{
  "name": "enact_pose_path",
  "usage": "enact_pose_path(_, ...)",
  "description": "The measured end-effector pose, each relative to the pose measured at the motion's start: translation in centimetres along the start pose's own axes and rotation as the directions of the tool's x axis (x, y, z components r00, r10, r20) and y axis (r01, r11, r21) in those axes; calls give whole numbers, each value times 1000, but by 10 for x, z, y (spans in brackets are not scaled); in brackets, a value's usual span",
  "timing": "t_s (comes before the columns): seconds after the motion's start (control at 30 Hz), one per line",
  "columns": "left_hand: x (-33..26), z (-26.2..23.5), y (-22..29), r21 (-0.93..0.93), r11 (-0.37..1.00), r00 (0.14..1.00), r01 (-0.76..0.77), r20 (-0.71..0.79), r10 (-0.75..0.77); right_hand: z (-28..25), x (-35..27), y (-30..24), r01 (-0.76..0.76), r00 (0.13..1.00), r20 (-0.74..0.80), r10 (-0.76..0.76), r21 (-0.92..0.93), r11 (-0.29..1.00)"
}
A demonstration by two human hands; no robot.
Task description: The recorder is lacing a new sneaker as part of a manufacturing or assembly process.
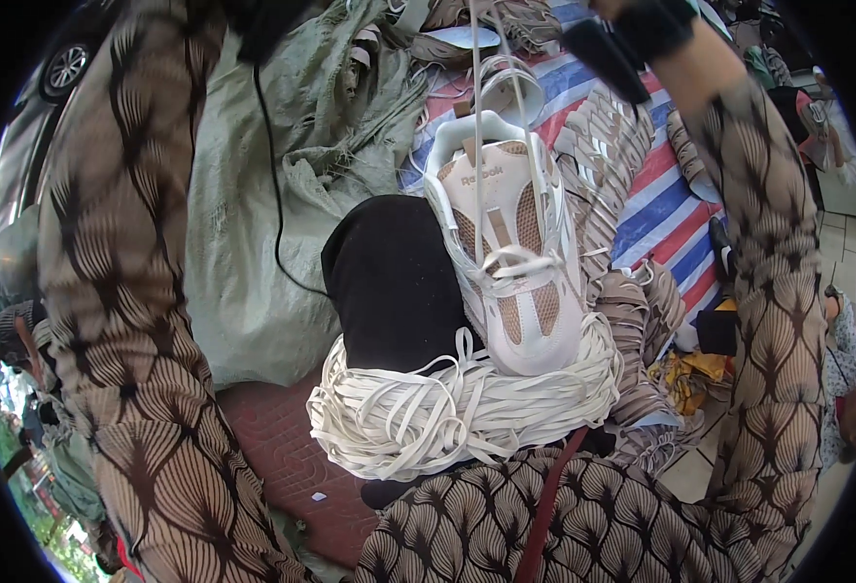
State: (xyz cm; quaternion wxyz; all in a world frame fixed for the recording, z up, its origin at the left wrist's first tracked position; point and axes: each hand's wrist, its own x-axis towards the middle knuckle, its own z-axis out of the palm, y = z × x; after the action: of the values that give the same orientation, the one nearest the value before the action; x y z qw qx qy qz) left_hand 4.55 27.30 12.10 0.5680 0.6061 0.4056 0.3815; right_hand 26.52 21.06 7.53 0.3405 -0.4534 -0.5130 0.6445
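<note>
A white sneaker [520, 262] with tan mesh panels stands toe toward me, its lower lacing threaded. Two white lace ends [477, 68] run up taut from it and leave the view at the top. My right hand [607, 7] shows only as a sliver at the top edge, its fingers out of sight, with a black band [656, 27] on the wrist. The left sleeve [126, 194] reaches the top edge; that hand is beyond the picture. Below the toe, a thick bundle of white shoelaces [447, 418] is heaped beside a black-covered form [389, 282], possibly my knee.
A grey-green woven sack [243, 223] spreads at left, crossed by a black cable [277, 194]. Rows of beige sneakers [598, 155] lie on a striped red, white and blue sheet [656, 209]. Yellow wrapping [695, 379] is at right. Other people [846, 389] are at the edges.
</note>
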Motion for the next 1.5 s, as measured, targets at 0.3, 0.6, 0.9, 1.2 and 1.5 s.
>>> enact_pose_path(0.3,-208,95,-87,456,784,821,-421,558,117,-24,10,-24,5,998,-62,-14,-153,988)
enact_pose_path(0.6,-245,115,-99,751,459,872,-474,473,125,9,-36,-35,38,998,-44,-43,-108,993)
enact_pose_path(0.9,-259,130,-109,866,132,841,-482,416,346,6,-60,-33,88,996,-25,-87,7,996)
enact_pose_path(1.2,-252,117,-100,654,728,959,-205,281,17,10,-87,-32,87,996,-38,-83,118,989)
enact_pose_path(1.5,-246,103,-93,660,691,910,-295,414,-7,18,-67,-32,57,997,38,-64,178,982)
